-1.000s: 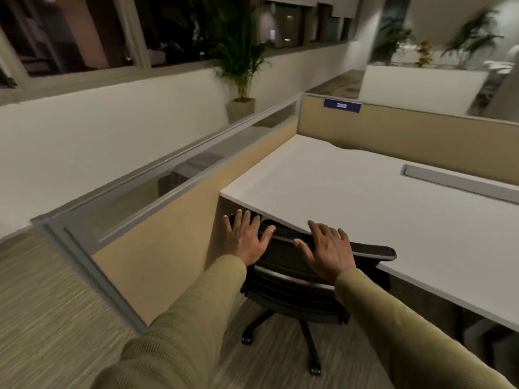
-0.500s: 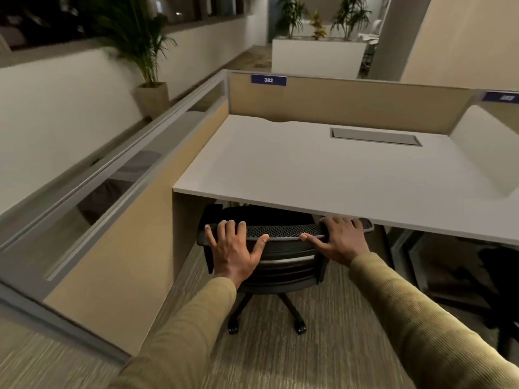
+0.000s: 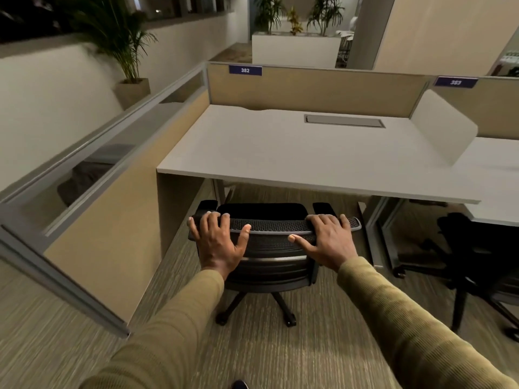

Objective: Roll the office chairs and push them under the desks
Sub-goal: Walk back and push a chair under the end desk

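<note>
A black mesh-backed office chair (image 3: 269, 248) stands on the carpet facing the white desk (image 3: 280, 153) marked 382. Its seat and armrests sit just in front of the desk's near edge, not under the top. My left hand (image 3: 217, 242) grips the left end of the backrest's top rim, fingers curled over it. My right hand (image 3: 327, 242) grips the right end the same way. The chair's wheeled base shows below my arms.
A tan partition with a glass strip (image 3: 92, 175) runs along the left of the desk. A second black chair (image 3: 483, 262) stands at the neighbouring desk 383 (image 3: 494, 175) on the right. A potted plant (image 3: 126, 66) sits by the left wall.
The view swung right to face the desk squarely. The chair now stands a little back from the desk edge, where earlier its backrest sat close under the edge. Both hands stayed on the backrest.
</note>
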The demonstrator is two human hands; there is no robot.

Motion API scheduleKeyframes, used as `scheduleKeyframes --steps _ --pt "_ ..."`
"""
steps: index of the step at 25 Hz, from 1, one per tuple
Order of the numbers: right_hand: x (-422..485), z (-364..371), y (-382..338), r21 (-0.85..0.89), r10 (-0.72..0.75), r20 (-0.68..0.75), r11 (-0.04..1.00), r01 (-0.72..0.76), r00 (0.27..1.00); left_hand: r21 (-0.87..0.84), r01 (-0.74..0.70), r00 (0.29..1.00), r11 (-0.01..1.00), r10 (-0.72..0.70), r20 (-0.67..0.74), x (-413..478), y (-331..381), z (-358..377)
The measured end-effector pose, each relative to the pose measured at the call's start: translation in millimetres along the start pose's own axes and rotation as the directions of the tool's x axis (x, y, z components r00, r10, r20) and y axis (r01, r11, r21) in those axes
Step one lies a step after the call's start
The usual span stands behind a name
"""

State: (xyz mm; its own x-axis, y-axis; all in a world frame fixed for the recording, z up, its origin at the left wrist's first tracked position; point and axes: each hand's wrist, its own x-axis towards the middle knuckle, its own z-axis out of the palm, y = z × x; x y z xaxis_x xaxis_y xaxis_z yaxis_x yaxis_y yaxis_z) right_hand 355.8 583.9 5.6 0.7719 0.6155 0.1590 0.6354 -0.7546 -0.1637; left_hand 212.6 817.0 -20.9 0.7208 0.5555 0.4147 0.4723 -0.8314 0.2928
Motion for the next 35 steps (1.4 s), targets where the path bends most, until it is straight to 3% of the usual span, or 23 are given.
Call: scheduleKeyframes --steps 6,11,23,29,35 --pt "-102 -5 15 0.003 0.014 -0.194 1.000 -0.014 0.981 -0.029 -0.029 0.999 0.999 0.028 -0.031 -56 24 -21" --pt "-144 -12 33 -0.002 0.053 -0.240 0.998 -0.056 0.969 -0.033 -0.080 0.994 0.996 0.077 -0.074 -79 50 -22" --pt "-99 -40 90 -0.036 0.072 -0.054 0.997 -0.074 0.996 -0.063 -0.164 0.981 0.985 0.156 -0.116 -36 94 5" --pt "-32 -46 124 -0.088 0.097 0.076 0.992 -0.090 0.992 -0.046 -0.192 0.981 0.980 0.192 -0.011 17 109 38" --pt "49 -48 165 -0.224 0.283 0.251 0.947 -0.228 0.926 -0.025 -0.232 0.965 0.972 0.233 0.120 83 142 79"
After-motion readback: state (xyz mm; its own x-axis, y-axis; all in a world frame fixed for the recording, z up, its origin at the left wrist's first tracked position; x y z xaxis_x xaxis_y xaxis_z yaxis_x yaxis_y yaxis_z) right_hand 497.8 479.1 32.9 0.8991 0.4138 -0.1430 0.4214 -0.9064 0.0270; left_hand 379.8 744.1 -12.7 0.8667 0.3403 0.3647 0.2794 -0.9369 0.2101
